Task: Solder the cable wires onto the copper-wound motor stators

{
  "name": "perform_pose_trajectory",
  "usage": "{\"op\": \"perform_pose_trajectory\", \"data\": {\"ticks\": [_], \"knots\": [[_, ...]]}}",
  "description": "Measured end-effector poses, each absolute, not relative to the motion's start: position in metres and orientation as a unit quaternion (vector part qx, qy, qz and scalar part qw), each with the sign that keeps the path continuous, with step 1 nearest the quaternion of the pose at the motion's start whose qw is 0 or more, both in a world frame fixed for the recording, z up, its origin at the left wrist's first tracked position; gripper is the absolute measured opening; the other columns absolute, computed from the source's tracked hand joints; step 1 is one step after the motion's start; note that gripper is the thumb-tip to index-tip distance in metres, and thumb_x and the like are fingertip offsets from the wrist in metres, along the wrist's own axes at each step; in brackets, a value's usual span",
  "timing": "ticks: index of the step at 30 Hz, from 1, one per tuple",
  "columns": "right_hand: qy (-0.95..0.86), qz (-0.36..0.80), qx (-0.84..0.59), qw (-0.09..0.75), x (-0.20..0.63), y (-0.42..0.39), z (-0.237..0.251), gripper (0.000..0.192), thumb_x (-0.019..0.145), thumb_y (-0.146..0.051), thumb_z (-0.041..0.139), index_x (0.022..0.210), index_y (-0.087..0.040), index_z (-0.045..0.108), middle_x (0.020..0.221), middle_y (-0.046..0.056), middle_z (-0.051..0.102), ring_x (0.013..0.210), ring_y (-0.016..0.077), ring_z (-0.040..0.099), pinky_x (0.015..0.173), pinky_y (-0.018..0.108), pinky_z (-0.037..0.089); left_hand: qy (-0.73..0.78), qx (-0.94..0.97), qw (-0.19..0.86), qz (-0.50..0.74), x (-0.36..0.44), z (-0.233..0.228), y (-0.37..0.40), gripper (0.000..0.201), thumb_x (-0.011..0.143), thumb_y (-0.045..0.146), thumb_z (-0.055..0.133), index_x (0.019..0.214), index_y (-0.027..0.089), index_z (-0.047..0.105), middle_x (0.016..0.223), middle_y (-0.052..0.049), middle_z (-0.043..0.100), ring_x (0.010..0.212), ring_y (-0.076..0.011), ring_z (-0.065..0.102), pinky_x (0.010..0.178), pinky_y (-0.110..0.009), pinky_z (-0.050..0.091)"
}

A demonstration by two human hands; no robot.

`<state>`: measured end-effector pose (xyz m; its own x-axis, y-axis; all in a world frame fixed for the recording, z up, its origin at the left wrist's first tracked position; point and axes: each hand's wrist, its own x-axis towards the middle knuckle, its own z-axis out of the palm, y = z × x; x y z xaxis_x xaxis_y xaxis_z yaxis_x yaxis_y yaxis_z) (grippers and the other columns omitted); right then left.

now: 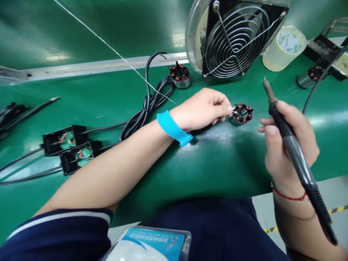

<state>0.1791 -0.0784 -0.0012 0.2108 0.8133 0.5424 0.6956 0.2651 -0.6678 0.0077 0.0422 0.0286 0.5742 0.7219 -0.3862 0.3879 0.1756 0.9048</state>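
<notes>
Right hand (285,145): grip clenched around a soldering iron (296,159), long axis slanting, tip up and leftward, clear of the work. Left hand (202,108): fingertips pinched on a wire at the stator (241,114), which lies tilted on the green surface (217,163) just below the fan (236,36).

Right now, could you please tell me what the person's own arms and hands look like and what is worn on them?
Both hands are bare, no gloves. The left hand has a bright blue wrist strap; its upper arm has a dark navy sleeve with a white stripe. The right hand has a thin red string bracelet.
</notes>
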Motion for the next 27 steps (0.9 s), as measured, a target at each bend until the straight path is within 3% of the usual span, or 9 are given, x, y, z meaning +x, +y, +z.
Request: {"op": "perform_pose_trajectory", "data": {"ticks": [4,8,16,27], "knots": [[-0.639,0.03,-0.593,0.489,0.175,-0.087,-0.009,0.04,0.087,-0.027,0.069,0.126,-0.034,0.062,0.102,0.002,0.071,0.076,0.0206,0.069,0.077,0.042,0.059,0.442,0.634,0.623,0.118,0.007,0.03,0.043,0.023,0.087,0.006,0.06,0.065,0.011,0.057,0.059,0.001,0.056,0.045,-0.0014,0.042,0.049,-0.018,0.03],[-0.612,-0.004,-0.596,0.52,0.172,-0.093,-0.014,0.027,0.088,-0.028,0.067,0.115,-0.03,0.066,0.102,0.004,0.071,0.07,0.0189,0.07,0.075,0.04,0.06,0.447,0.647,0.611,0.096,0.007,0.031,0.042,0.021,0.085,0.006,0.062,0.065,0.011,0.058,0.057,0.001,0.055,0.044,-0.0011,0.041,0.049,-0.019,0.028],[-0.7,-0.028,-0.526,0.483,0.179,-0.102,-0.013,0.025,0.088,-0.034,0.064,0.112,-0.028,0.066,0.073,-0.001,0.069,0.051,0.0163,0.06,0.047,0.032,0.05,0.48,0.632,0.598,0.11,0.01,0.034,0.033,0.026,0.087,0.006,0.058,0.062,0.012,0.055,0.056,0.001,0.055,0.045,-0.0025,0.042,0.051,-0.019,0.032],[-0.709,-0.015,-0.509,0.489,0.178,-0.097,-0.019,0.025,0.087,-0.03,0.064,0.112,-0.027,0.065,0.076,-0.001,0.073,0.054,0.0161,0.064,0.052,0.031,0.054,0.488,0.636,0.586,0.116,0.01,0.034,0.029,0.027,0.09,0.009,0.054,0.064,0.013,0.055,0.052,0.002,0.05,0.046,-0.0042,0.041,0.051,-0.02,0.032]]}}
